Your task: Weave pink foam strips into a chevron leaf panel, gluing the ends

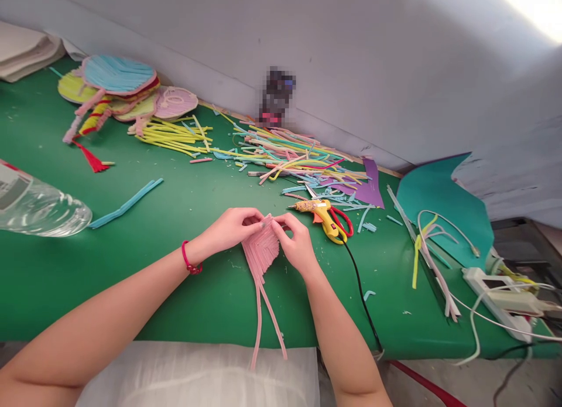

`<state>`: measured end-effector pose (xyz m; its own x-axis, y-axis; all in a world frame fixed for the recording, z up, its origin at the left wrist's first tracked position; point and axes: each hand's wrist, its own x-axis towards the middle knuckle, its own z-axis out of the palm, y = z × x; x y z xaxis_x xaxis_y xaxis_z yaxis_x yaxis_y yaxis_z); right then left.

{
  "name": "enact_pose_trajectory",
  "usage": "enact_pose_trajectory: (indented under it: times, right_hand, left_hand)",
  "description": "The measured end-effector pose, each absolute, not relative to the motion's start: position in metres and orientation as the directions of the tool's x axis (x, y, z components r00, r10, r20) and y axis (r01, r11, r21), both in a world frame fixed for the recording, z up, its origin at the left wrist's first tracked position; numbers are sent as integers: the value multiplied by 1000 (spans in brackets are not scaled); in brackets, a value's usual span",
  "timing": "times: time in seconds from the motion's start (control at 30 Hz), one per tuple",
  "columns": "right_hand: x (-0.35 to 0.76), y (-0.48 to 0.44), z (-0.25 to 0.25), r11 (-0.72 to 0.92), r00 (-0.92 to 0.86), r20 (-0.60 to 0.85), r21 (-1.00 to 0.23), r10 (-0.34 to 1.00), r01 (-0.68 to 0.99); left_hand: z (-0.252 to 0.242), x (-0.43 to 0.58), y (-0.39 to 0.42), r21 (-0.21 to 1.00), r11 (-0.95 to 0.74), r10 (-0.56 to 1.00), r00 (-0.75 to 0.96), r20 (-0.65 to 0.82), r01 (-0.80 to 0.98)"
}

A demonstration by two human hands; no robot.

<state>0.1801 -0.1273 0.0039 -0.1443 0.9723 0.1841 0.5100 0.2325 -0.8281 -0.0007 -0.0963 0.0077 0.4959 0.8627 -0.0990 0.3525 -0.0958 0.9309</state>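
Between my hands is a pink pipe-cleaner panel (262,250), its strips laid side by side in a V pattern. Two long loose ends trail from it over the table's front edge. My left hand (246,224) pinches the panel's upper left edge, and a red bracelet circles that wrist. My right hand (293,238) grips its upper right edge, thumb and fingers together near the top corner. To the right of my right hand lies a yellow glue gun (322,212), its black cord running toward the front edge. Red-handled scissors (342,221) rest partly under it.
Loose coloured pipe cleaners (298,155) are heaped along the wall. Finished fans (118,74) are piled at the back left. A clear bottle (44,205) lies at the left, near blue pipe cleaners (127,204). A teal sheet (443,202) and a power strip (496,301) with cables occupy the right.
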Motion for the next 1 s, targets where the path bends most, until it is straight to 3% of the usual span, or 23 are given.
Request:
enact_pose_trajectory:
  times: [1.0]
  right_hand:
    - [180,-128,5,255,-164,197,-817,966,517]
  left_hand:
    - [11,-1,-97,917,-112,865,492,-100,383]
